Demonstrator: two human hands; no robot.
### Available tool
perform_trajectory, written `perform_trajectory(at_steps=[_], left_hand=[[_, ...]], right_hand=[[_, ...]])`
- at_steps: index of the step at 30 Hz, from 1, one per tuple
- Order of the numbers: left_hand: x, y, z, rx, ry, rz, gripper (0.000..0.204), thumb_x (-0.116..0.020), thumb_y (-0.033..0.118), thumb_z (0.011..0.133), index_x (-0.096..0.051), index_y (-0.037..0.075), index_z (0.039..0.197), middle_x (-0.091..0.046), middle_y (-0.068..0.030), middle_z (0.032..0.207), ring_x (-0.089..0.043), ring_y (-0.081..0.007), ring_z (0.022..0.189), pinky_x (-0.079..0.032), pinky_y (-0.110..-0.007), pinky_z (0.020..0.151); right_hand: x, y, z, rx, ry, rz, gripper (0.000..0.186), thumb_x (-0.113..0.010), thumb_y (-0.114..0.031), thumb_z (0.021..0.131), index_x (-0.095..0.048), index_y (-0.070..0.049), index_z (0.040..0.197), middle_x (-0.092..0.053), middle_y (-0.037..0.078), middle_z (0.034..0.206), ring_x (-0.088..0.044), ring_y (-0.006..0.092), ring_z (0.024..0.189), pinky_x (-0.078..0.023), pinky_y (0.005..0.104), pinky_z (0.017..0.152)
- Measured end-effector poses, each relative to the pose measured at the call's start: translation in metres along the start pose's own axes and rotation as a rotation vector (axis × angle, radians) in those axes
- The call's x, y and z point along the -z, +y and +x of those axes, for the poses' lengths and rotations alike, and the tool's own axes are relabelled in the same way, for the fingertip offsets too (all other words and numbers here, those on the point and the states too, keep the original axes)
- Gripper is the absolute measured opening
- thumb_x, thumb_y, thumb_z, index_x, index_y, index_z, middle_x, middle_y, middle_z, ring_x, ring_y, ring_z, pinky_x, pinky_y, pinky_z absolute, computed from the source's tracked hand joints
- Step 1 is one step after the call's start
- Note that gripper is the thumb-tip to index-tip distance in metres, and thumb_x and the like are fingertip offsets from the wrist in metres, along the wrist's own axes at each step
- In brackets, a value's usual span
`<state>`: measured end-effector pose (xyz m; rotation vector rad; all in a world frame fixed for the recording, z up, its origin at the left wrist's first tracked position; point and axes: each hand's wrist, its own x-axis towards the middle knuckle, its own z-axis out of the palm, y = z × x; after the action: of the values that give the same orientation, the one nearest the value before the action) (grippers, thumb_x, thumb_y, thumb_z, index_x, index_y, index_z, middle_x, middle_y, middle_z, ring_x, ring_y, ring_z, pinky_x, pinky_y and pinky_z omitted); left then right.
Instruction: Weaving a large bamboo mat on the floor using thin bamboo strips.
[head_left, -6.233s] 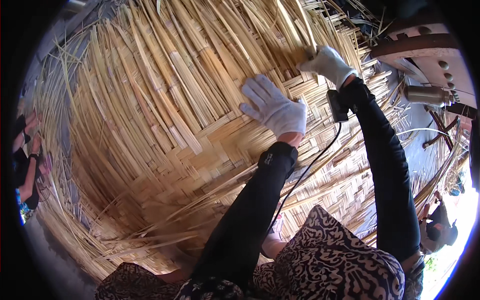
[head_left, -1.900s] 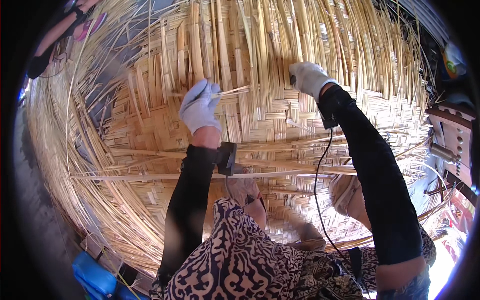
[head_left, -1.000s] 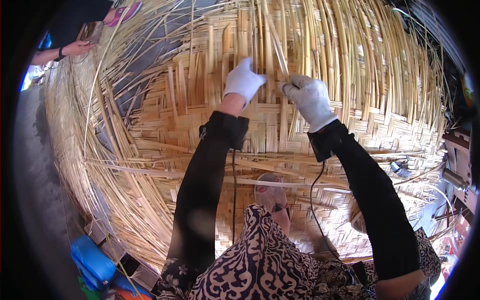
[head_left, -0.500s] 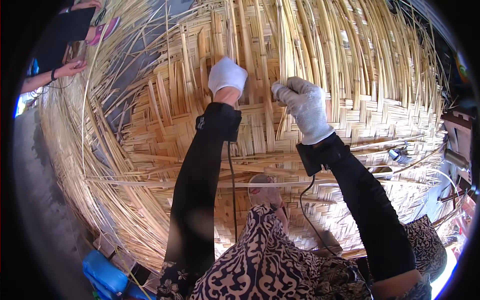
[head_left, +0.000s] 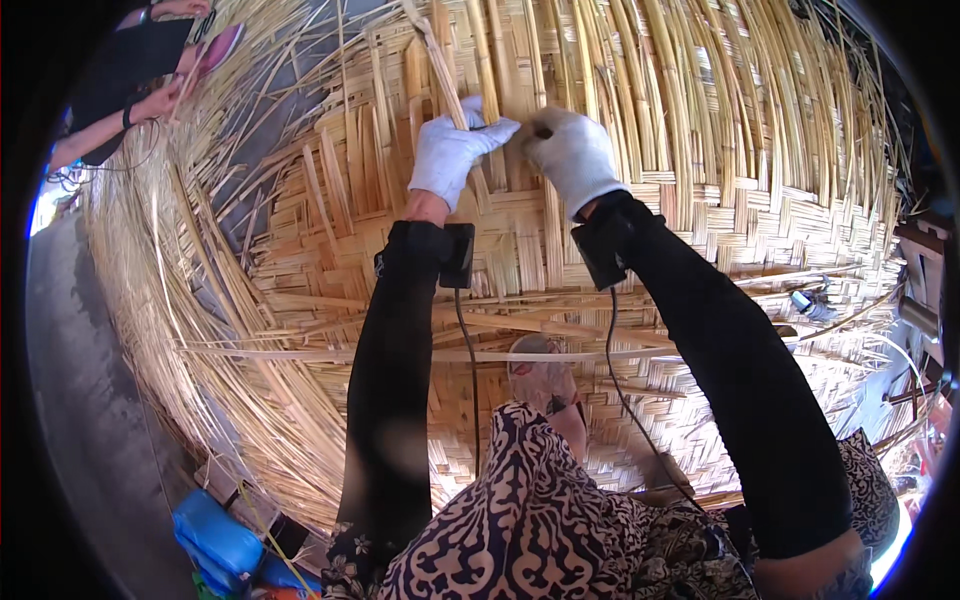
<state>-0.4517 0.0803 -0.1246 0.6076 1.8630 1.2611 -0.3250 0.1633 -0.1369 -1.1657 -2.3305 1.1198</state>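
A large woven bamboo mat [head_left: 700, 240] spreads beneath me, its long loose strips [head_left: 690, 90] fanning away at the far side. My left hand [head_left: 447, 155], in a white glove, is closed on a bamboo strip [head_left: 437, 60] that rises tilted from between thumb and fingers. Just to its right is my right hand [head_left: 575, 155], gloved too, with fingers curled in toward the left thumb. Blur at its fingertips hides what they may pinch. Both hands are over the border where tight weave gives way to loose strips.
My foot [head_left: 545, 375] rests on the mat near a long strip [head_left: 400, 355] lying crosswise. At the far left, another person's hand [head_left: 165, 100] is beside the loose strips. A blue bundle [head_left: 215, 535] lies at the lower left. Cables [head_left: 625, 400] hang from both my wrists.
My right hand has moved left and farther off, closer to my left hand. My left hand has turned, and a strip now shows raised in its grip.
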Motion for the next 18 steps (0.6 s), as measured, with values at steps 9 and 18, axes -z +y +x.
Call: perform_trajectory(at_steps=[9,18], left_hand=[[0.007,-0.049,-0.045,-0.136,0.541,-0.340,0.028,-0.067,0.005,0.076,-0.062,-0.003,0.103,-0.063,-0.0090,0.091,-0.061,-0.0149,0.079,-0.054,-0.028,0.065],[0.017,-0.078,-0.069,-0.200,0.604,-0.188,0.023,-0.065,-0.005,0.074,-0.064,-0.001,0.096,-0.063,-0.0094,0.085,-0.061,-0.0144,0.068,-0.055,-0.025,0.053]], right_hand=[[-0.004,0.002,0.003,0.237,-0.394,-0.144,0.020,-0.057,-0.008,0.078,-0.065,-0.007,0.096,-0.067,0.008,0.087,-0.064,0.0215,0.082,-0.050,0.0310,0.076],[-0.028,-0.030,-0.061,0.141,-0.607,-0.882,0.026,-0.051,-0.005,0.081,-0.060,-0.010,0.105,-0.050,0.010,0.108,-0.051,0.0253,0.100,-0.047,0.0339,0.085]])
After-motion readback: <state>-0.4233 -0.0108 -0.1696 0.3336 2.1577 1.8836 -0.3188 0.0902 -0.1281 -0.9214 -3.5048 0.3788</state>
